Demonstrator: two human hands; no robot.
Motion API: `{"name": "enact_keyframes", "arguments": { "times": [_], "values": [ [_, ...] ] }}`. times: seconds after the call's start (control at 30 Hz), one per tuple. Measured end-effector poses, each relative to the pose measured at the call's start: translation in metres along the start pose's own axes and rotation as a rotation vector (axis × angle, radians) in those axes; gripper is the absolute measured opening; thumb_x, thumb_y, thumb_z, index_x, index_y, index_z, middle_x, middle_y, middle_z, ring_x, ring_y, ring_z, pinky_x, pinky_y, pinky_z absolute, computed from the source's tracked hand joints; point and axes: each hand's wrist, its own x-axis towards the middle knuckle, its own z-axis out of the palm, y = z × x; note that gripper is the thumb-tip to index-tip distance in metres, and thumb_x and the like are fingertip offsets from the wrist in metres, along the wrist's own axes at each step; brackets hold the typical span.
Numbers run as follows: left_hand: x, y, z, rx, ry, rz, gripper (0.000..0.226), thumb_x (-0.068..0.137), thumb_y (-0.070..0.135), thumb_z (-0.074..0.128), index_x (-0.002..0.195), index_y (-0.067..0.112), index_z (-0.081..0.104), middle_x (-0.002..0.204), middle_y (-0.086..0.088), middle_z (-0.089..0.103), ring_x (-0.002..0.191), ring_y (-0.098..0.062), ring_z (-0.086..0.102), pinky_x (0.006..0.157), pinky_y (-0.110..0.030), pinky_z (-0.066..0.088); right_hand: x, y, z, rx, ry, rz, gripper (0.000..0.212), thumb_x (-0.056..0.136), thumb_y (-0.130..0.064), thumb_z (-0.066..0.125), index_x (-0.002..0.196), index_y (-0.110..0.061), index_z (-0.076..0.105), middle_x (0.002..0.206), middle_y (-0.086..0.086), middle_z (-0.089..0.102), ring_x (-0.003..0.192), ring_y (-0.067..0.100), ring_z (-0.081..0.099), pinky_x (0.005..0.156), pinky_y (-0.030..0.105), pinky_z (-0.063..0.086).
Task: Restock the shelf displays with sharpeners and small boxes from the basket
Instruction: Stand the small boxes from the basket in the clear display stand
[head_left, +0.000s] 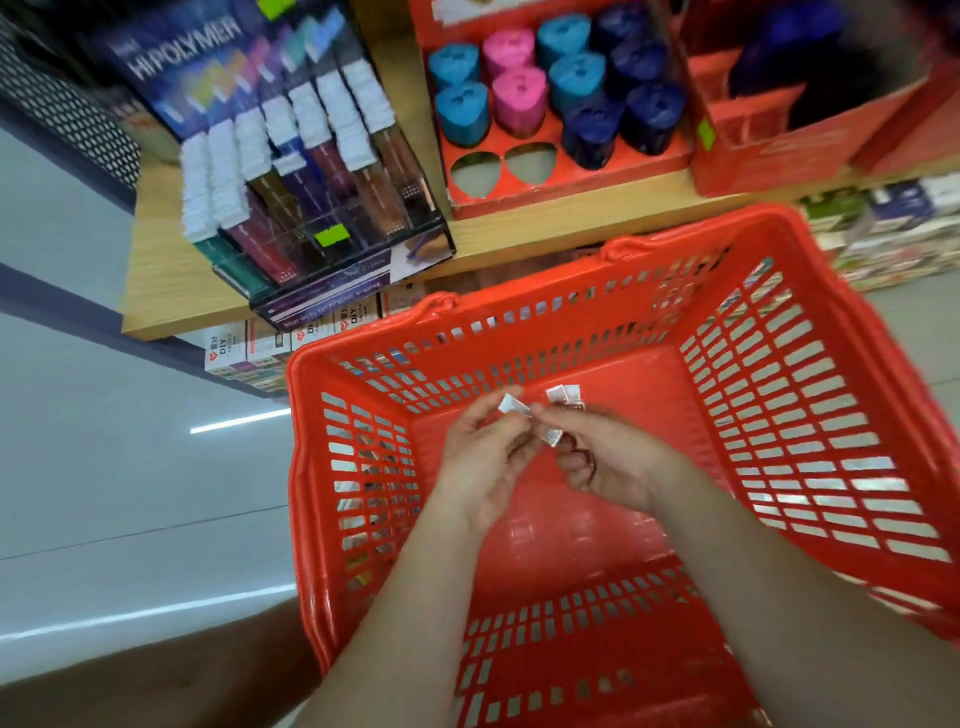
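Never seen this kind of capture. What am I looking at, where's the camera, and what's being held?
There is no machine here. These are a person's two bare hands, filmed by one wide-angle camera worn on the head and looking down. The hands are over a red plastic lattice basket. The left hand pinches one small white box. The right hand holds a few more small white boxes. Beyond them, on a wooden shelf, stands a red cardboard tray of blue, pink and dark-blue rounded-triangle sharpeners. It has two empty holes at its front left. Left of the tray is a clear display case labelled HI-POLYMER.
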Motion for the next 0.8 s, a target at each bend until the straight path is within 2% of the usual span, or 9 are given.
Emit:
{"name": "enact_keyframes", "arguments": {
  "times": [0.1,0.23,0.37,0.47,0.57,0.63,0.7,0.8],
  "values": [
    [-0.025,0.025,0.016,0.022,-0.079,0.112,0.030,0.086,-0.013,0.055,0.105,0.009,0.063,0.081,-0.010,0.066,0.074,-0.018,0.066,0.072,-0.025,0.058,-0.034,-0.019,0.004,0.035,-0.038,-0.133,0.019,0.070,-0.035,0.076,0.079,-0.025,0.063,0.060,-0.006,0.049,0.046,0.003,0.027,0.040,0.015,0.017],
    [-0.057,0.059,0.035,0.244,-0.128,0.276,0.022,0.090,-0.004,0.058,0.109,0.005,0.066,0.084,-0.009,0.067,0.082,-0.020,0.065,0.077,-0.026,0.057,-0.072,-0.039,0.013,0.086,-0.039,-0.332,0.011,0.071,-0.027,0.074,0.074,-0.022,0.064,0.065,-0.003,0.058,0.042,0.002,0.025,0.039,0.015,0.016],
    [-0.082,0.104,0.043,0.552,-0.120,0.447,0.013,0.088,0.004,0.066,0.086,0.016,0.071,0.071,-0.002,0.066,0.063,-0.010,0.061,0.064,-0.022,0.054,-0.099,-0.058,0.030,0.061,0.035,-0.513,0.012,0.081,-0.015,0.070,0.075,-0.016,0.060,0.063,0.002,0.057,0.040,0.003,0.023,0.037,0.016,0.017],
    [-0.096,0.148,0.046,0.716,-0.108,0.510,0.007,0.083,0.002,0.071,0.081,0.009,0.070,0.067,-0.008,0.068,0.054,-0.011,0.061,0.059,-0.024,0.053,-0.113,-0.077,0.048,-0.011,0.061,-0.605,0.012,0.089,-0.015,0.066,0.078,-0.015,0.061,0.062,0.000,0.058,0.040,0.003,0.025,0.037,0.016,0.018],
    [-0.109,0.194,0.053,0.823,-0.118,0.562,0.008,0.082,0.000,0.072,0.080,0.008,0.069,0.068,-0.011,0.069,0.057,-0.013,0.065,0.059,-0.024,0.057,-0.121,-0.099,0.064,0.015,0.070,-0.605,0.009,0.094,-0.023,0.060,0.086,-0.018,0.060,0.066,-0.001,0.057,0.045,0.005,0.030,0.040,0.017,0.020],
    [-0.111,0.225,0.056,0.901,-0.090,0.646,0.013,0.084,-0.001,0.068,0.077,0.010,0.067,0.069,-0.012,0.068,0.062,-0.016,0.066,0.067,-0.031,0.058,-0.125,-0.115,0.070,0.150,0.016,-0.565,0.003,0.097,-0.018,0.054,0.095,-0.018,0.056,0.070,0.003,0.059,0.046,0.007,0.035,0.042,0.017,0.023],
    [-0.107,0.256,0.057,0.996,-0.020,0.753,0.018,0.086,0.001,0.067,0.073,0.014,0.066,0.069,-0.013,0.068,0.068,-0.022,0.067,0.075,-0.039,0.059,-0.129,-0.128,0.072,0.243,-0.034,-0.566,0.014,0.098,-0.009,0.048,0.108,-0.012,0.057,0.075,0.007,0.061,0.050,0.010,0.044,0.043,0.017,0.032],
    [-0.092,0.288,0.055,1.148,0.105,0.872,0.012,0.086,0.007,0.069,0.077,0.013,0.070,0.077,-0.014,0.072,0.069,-0.021,0.069,0.076,-0.043,0.059,-0.130,-0.139,0.072,0.273,-0.044,-0.605,0.027,0.098,-0.005,0.049,0.123,0.000,0.056,0.075,0.005,0.055,0.056,0.013,0.057,0.049,0.020,0.050]
  ]
}}
